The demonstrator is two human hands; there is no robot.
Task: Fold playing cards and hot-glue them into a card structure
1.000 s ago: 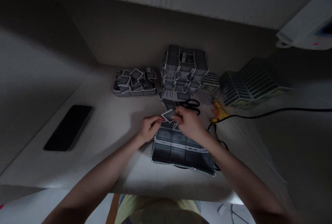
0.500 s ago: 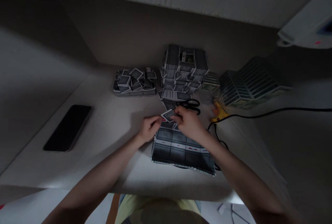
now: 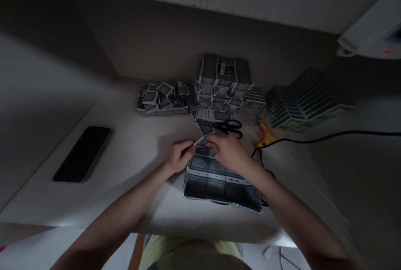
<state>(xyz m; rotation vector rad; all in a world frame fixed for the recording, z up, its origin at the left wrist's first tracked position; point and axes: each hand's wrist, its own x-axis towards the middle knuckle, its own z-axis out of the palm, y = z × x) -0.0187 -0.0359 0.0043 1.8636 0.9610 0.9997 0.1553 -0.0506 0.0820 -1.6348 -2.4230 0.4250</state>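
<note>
A small patterned playing card is held between my two hands, tilted with one edge raised. My left hand pinches its left corner between thumb and fingers. From the right, my right hand grips the card, its fingers covering part of the back. Just below the hands lies an open, tray-like box made of cards, partly hidden by my right forearm. Loose cards lie beyond my fingers, next to black-handled scissors.
A card-built tower stands at the back. To its left, a card box is heaped with cards. A yellow glue gun and black cable are at right, before a striped-roof model. A phone lies at left.
The card has tipped, so less of its back shows. The fingers of my right hand have shifted over it, while my left hand stays nearly in place.
</note>
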